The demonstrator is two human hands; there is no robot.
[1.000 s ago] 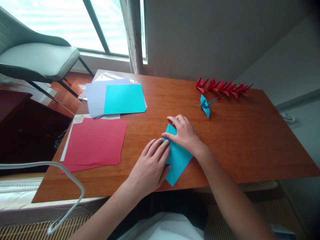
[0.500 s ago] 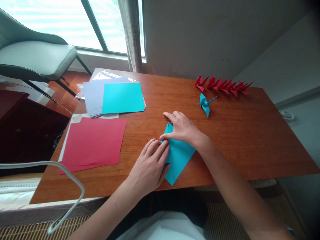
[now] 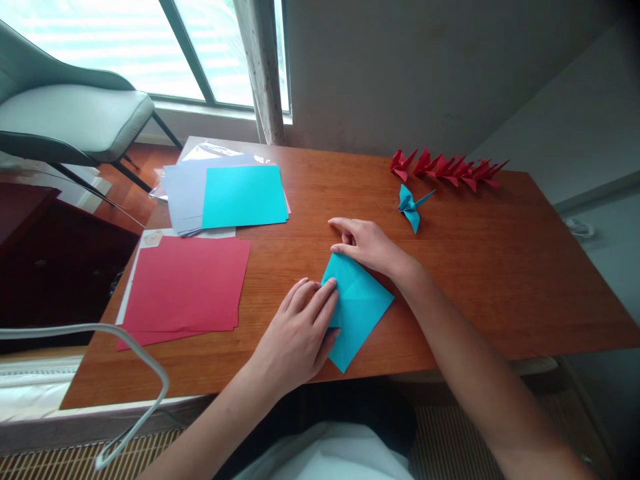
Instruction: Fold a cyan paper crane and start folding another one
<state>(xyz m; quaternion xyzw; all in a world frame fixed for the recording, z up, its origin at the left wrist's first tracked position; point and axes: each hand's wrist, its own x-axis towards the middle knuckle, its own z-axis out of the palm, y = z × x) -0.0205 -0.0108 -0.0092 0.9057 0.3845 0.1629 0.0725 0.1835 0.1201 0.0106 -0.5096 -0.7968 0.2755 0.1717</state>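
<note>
A folded sheet of turquoise paper (image 3: 361, 303) lies flat on the table with one corner toward me, crease lines showing on its face. My left hand (image 3: 306, 327) rests over its left edge, fingers bent and pressed together on the paper; that edge is hidden beneath them. At the far corner of the sheet is my right hand (image 3: 367, 243). Its thumb touches the paper's tip, while the index finger stretches left, apart from the thumb, and the other fingers curl. Beyond it stands a blue paper crane (image 3: 410, 208).
A row of red paper cranes (image 3: 450, 170) stands at the table's back right. Red sheets (image 3: 187, 283) lie on the left, with turquoise sheets (image 3: 243, 195) and pale purple sheets (image 3: 185, 193) behind them. A white cable (image 3: 159, 373) loops by the left front edge of the table (image 3: 500, 287).
My right hand has shifted up off the middle of the paper to its far corner, its thumb leaving the spot beside my left fingers. More of the sheet's upper face shows. My left hand stays put.
</note>
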